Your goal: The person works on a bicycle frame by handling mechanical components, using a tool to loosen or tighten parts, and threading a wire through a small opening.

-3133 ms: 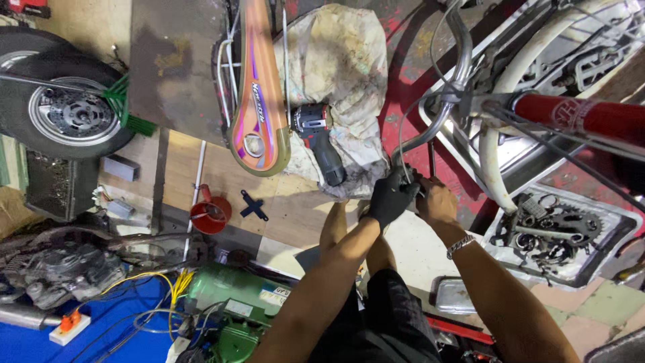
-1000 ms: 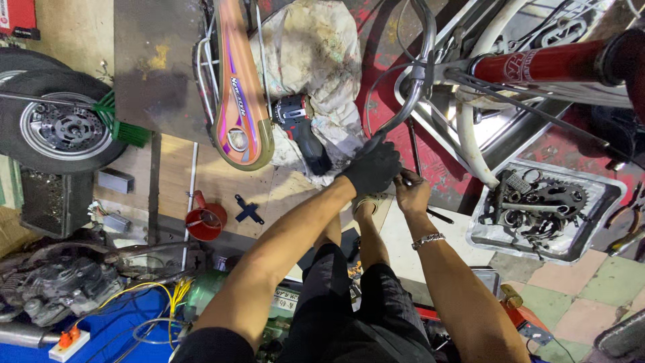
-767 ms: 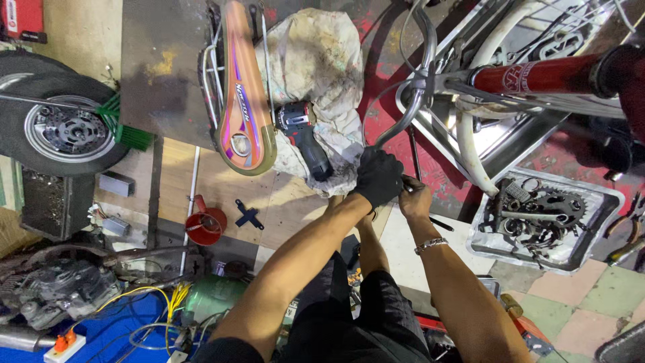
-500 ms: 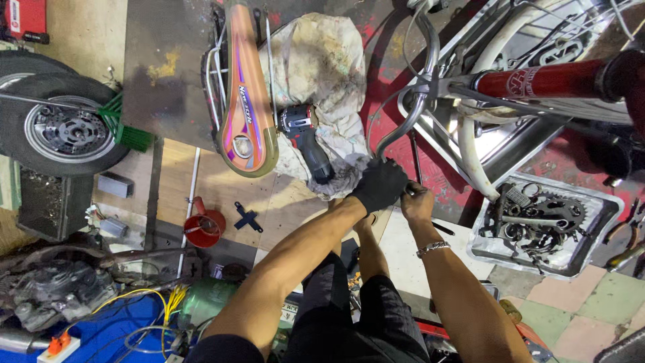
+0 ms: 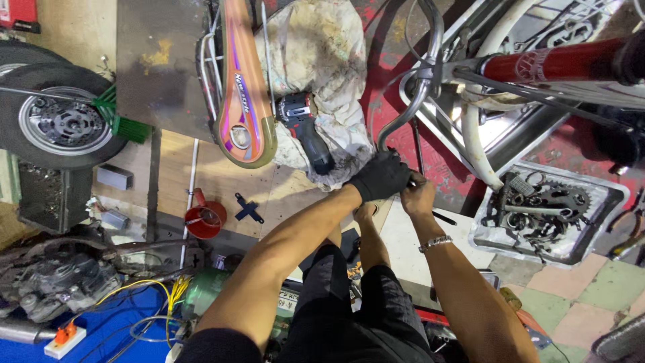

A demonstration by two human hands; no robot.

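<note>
My left hand (image 5: 381, 176), in a black glove, is closed around the lower end of a curved chrome bicycle handlebar (image 5: 411, 107). My bare right hand (image 5: 418, 195), with a metal bracelet on the wrist, presses against the same bar end right beside the glove; what it pinches is hidden. The handlebar rises to the red frame tube (image 5: 551, 62) of a bicycle at the upper right. A black and red power drill (image 5: 306, 131) lies on a dirty cloth (image 5: 321, 60) just left of my hands.
A metal tray (image 5: 608, 202) of chainrings and tools sits to the right. An orange chain guard (image 5: 245, 87), a red funnel (image 5: 203, 218) and a black cross wrench (image 5: 248, 208) lie on the wooden board. A scooter wheel (image 5: 57, 124) stands far left, cables and engine parts at lower left.
My view has shifted a little. Both hands stay together on the handlebar end, which has moved slightly up and right in view.
</note>
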